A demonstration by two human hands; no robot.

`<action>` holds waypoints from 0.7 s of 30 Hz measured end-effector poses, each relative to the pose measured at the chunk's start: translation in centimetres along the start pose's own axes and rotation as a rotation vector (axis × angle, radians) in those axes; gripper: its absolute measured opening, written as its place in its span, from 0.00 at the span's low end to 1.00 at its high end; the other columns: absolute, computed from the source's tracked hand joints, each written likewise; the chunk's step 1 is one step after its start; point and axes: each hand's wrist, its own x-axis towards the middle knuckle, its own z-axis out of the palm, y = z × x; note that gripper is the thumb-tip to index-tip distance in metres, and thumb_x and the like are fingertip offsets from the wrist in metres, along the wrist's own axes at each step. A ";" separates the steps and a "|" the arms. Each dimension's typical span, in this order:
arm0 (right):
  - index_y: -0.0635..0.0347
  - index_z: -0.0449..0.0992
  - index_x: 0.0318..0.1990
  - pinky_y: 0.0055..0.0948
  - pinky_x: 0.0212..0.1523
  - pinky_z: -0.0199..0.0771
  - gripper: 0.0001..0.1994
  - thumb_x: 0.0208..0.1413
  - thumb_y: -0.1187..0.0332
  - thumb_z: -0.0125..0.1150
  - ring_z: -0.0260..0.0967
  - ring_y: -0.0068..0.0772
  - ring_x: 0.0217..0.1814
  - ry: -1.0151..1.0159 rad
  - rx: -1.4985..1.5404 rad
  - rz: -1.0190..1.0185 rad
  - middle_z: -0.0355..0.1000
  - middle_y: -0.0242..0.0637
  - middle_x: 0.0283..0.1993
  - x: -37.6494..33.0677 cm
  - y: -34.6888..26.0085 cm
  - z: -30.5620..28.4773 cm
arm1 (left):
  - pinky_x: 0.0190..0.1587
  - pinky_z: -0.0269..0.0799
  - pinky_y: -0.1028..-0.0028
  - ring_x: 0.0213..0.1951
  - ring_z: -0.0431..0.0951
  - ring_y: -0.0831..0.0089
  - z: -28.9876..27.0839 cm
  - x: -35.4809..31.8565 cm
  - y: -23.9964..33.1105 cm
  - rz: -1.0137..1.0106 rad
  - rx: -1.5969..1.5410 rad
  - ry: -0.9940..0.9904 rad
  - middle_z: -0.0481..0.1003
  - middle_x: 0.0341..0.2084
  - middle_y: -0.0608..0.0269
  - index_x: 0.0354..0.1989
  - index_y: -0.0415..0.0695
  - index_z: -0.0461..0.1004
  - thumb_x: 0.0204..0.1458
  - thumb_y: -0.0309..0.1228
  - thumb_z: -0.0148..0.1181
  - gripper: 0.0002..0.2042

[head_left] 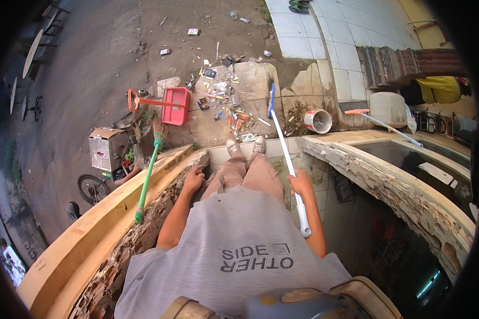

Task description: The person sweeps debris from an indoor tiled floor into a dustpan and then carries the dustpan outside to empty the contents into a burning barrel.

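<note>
My right grip (302,183) is wrapped around the white handle of a broom (281,138), which slants away from me — its blue head at the far end, just right of the litter (240,124). My left grip (193,179) is released, fingers loosely curled, just beside the broken left wall (117,255). The litter spreads over the ground beyond my shoes (233,147), with a red dustpan (175,114) on its left. A green broom (149,178) slants at the left wall; a bucket (318,122) sits right of my broom.
</note>
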 end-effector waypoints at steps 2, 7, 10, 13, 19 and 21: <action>0.73 0.74 0.29 0.31 0.13 0.64 0.08 0.47 0.74 0.54 0.66 0.31 0.12 0.054 -0.081 0.016 0.67 0.39 0.15 1.5 0.3 1.5 | 0.52 0.69 0.68 0.49 0.75 0.59 -0.5 1.0 -0.5 0.033 0.131 0.020 0.74 0.48 0.48 0.58 0.44 0.66 0.46 0.30 0.53 0.26; 0.77 0.72 0.24 0.32 0.14 0.65 0.08 0.45 0.75 0.55 0.66 0.32 0.11 -0.136 0.056 0.075 0.68 0.40 0.16 6.9 -2.8 5.3 | 0.53 0.68 0.65 0.50 0.74 0.57 -1.0 0.5 3.0 0.075 0.236 0.038 0.74 0.47 0.48 0.58 0.45 0.67 0.46 0.31 0.52 0.26; 0.74 0.74 0.27 0.29 0.12 0.61 0.07 0.45 0.75 0.57 0.64 0.28 0.10 -0.170 0.077 0.018 0.68 0.37 0.16 8.7 -4.4 6.0 | 0.51 0.69 0.66 0.47 0.76 0.58 -1.3 4.6 -0.4 0.084 0.050 0.044 0.75 0.46 0.47 0.57 0.45 0.67 0.45 0.30 0.52 0.25; 0.70 0.75 0.31 0.25 0.10 0.57 0.07 0.48 0.73 0.59 0.60 0.23 0.09 -0.228 0.079 -0.044 0.67 0.32 0.15 7.8 -6.4 1.5 | 0.47 0.71 0.68 0.44 0.77 0.61 -1.9 3.6 2.5 0.026 -0.023 0.117 0.75 0.45 0.46 0.57 0.44 0.67 0.45 0.29 0.52 0.25; 0.71 0.74 0.33 0.25 0.12 0.62 0.07 0.49 0.74 0.57 0.63 0.23 0.12 -0.091 0.038 -0.127 0.66 0.34 0.16 9.0 -12.3 -9.0 | 0.28 0.73 0.74 0.28 0.76 0.72 -2.2 4.2 4.8 -0.040 -0.208 0.188 0.73 0.46 0.52 0.61 0.47 0.62 0.49 0.24 0.53 0.27; 0.71 0.74 0.31 0.29 0.15 0.67 0.07 0.47 0.74 0.57 0.68 0.30 0.14 0.002 -0.066 -0.152 0.69 0.39 0.17 13.6 -13.5 -12.5 | 0.28 0.73 0.74 0.28 0.76 0.72 -1.6 4.4 6.9 -0.066 -0.224 0.190 0.73 0.45 0.52 0.61 0.47 0.62 0.49 0.24 0.52 0.27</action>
